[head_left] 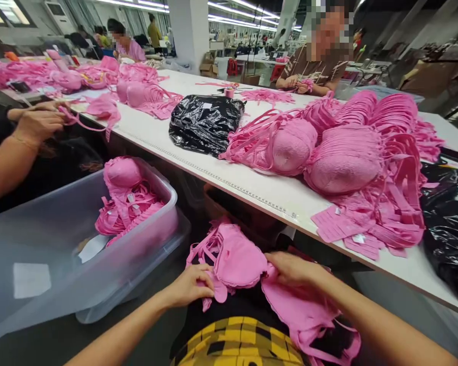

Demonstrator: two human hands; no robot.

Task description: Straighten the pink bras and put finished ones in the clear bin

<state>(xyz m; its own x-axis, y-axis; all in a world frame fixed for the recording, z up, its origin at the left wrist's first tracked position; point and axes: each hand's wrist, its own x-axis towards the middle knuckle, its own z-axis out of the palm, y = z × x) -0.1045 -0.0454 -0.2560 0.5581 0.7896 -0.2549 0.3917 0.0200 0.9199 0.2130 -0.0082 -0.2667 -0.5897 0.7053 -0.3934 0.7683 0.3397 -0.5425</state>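
Observation:
A pink bra (239, 256) lies across my lap, its cups showing their smooth inner side. My left hand (193, 285) pinches the edge of the bra's wing, thumb against fingers, at the left. On the right, my right hand (290, 268) has its fingers closed on the bra near the middle, between the two cups. Its fingertips are partly hidden by the fabric. More pink cloth and a strap (328, 351) hang down below my right forearm.
Ahead, a white table (252, 189) carries stacked pink bras (347, 157) and a black plastic bag (206, 124). At left stands a translucent bin (61, 203) holding bras. A co-worker's hands (38, 122) hold a strap; another person (320, 66) sits across.

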